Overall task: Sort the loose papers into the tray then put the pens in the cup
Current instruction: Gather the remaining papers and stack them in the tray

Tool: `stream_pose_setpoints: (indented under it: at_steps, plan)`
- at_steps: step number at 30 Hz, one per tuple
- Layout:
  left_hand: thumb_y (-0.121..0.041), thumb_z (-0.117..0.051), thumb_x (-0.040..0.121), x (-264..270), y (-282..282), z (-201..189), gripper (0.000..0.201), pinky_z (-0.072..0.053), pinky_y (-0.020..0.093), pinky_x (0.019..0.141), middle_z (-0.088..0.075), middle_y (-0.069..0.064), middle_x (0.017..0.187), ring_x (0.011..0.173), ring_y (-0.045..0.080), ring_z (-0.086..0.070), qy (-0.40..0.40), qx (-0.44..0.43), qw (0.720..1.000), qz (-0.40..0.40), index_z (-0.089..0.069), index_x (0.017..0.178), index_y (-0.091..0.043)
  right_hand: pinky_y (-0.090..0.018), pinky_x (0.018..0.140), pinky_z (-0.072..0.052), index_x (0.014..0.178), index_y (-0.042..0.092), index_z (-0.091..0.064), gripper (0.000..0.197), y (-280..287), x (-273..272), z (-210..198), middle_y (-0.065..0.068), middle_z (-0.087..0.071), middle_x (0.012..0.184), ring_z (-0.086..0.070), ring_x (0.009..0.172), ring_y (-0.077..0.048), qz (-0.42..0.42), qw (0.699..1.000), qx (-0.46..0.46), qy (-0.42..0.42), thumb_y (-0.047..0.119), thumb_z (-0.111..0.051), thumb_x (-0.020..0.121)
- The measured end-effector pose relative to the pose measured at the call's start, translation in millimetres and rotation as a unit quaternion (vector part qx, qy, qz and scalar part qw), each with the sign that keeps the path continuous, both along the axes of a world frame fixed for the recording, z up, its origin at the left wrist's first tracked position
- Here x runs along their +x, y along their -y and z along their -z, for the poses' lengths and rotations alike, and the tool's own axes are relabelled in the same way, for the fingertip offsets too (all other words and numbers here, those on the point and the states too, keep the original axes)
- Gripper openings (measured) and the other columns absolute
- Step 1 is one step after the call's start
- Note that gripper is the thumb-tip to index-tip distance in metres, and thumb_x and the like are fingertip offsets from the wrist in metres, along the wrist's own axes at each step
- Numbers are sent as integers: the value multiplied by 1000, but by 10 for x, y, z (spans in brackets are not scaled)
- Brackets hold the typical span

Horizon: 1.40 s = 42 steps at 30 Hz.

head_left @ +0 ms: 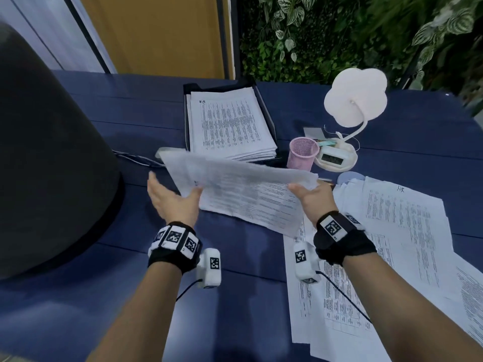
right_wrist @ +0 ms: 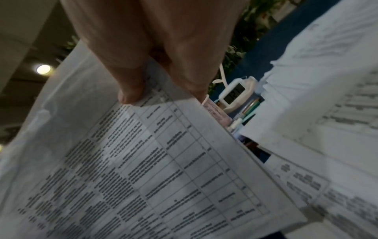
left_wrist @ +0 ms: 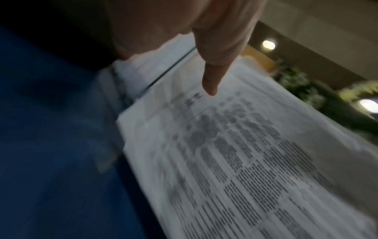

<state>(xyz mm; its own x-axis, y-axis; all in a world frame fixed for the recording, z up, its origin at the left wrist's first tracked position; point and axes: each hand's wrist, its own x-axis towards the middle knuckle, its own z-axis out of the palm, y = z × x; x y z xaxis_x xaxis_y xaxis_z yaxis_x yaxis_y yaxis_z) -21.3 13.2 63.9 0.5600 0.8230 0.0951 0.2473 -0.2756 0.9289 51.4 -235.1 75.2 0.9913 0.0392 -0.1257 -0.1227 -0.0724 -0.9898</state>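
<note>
Head view: two hands hold one sheaf [head_left: 243,189] of printed sheets in the air, just in front of the tray [head_left: 264,105]. The right hand [head_left: 311,202] pinches the sheaf's right edge, thumb on top and fingers under it; the right wrist view shows the thumb [right_wrist: 131,90] pressed on the print. The left hand [head_left: 173,199] is flat and spread beneath the left side, thumb touching the paper's edge, fingers straight and not closed round anything. One black tray stands at the far middle of the blue bench [head_left: 104,121] and carries a thick stack [head_left: 227,124] of printed pages. One pink mesh cup [head_left: 303,152] sits just right of the tray; its inside cannot be made out. Beside the cup is one white lamp [head_left: 355,97] whose base has a small clock. Loose papers [head_left: 392,231], too overlapped to count, spread over the bench to the right of the right hand. Pens [right_wrist: 250,106] show between cup and papers in the right wrist view, number unclear.
</note>
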Motion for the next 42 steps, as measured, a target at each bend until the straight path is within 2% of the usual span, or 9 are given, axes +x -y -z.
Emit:
stream_pose_setpoints:
  at_steps: [3,6,8,11,16,29,32,35,42]
  plan:
    - [-34,-77,74,37,29,-268,95,6,44,115,-8,6,159,147,24,0,-82,263,957,90,-20,149,-24,-21,80,-48,84,14,-64,8,-11,-4,4,1,-68,84,-64,73,-7,-27,999,-31,17,7,-67,85]
    - [-33,-69,80,157,30,-560,56,6,49,113,-38,2,147,144,24,-17,-158,453,858,183,-49,132,-29,-25,86,-50,89,13,-67,8,-37,4,-29,-2,-69,87,-65,79,-11,-53,998,-22,25,6,-66,85]
    - [-30,-60,87,228,36,-731,22,-9,48,112,-62,-1,119,127,22,-42,-202,457,835,231,-64,108,-28,-29,90,-50,96,12,-67,13,-47,9,-62,-6,-69,95,-65,88,-19,-63,997,-6,31,5,-66,85]
    - [-21,-56,87,272,77,-817,14,-26,41,101,-67,-1,95,102,24,-57,-262,416,821,291,-64,97,-26,-31,89,-51,102,5,-67,20,-37,2,-40,-10,-69,99,-66,89,-21,-73,997,-6,27,2,-67,83]
    - [-20,-53,88,304,109,-649,18,-31,41,99,-66,2,103,103,27,-59,-393,425,746,328,-58,104,-25,-35,88,-54,96,11,-68,18,-1,-48,75,-9,-70,99,-68,85,-17,-102,994,-30,-10,0,-67,82]
    - [-18,-54,88,376,112,-684,12,-29,40,98,-64,0,85,92,25,-61,-382,462,735,317,-54,77,-25,-33,91,-48,101,14,-65,21,35,-78,78,-6,-66,102,-62,94,-20,-115,992,-46,-20,-2,-56,90]
    - [-29,-60,86,382,109,-660,25,-23,45,106,-63,3,113,117,25,-51,-318,478,771,277,-59,112,-29,-30,92,-47,105,10,-66,21,38,-47,80,-8,-68,105,-62,94,-18,-72,996,-46,-15,-1,-58,89]
    - [-40,-63,85,366,100,-662,70,0,55,114,-25,4,155,145,25,-15,-244,457,824,230,-27,145,-31,-24,84,-48,106,10,-64,22,57,-14,75,-8,-67,105,-61,95,-20,-22,999,-1,-30,-2,-57,89]
    - [-34,-65,82,301,-13,-632,90,9,54,113,1,9,160,147,27,7,-130,345,923,111,-8,151,-20,-18,68,-52,100,9,-63,13,4,53,15,-11,-66,104,-66,92,-25,80,977,166,-109,3,-54,93]
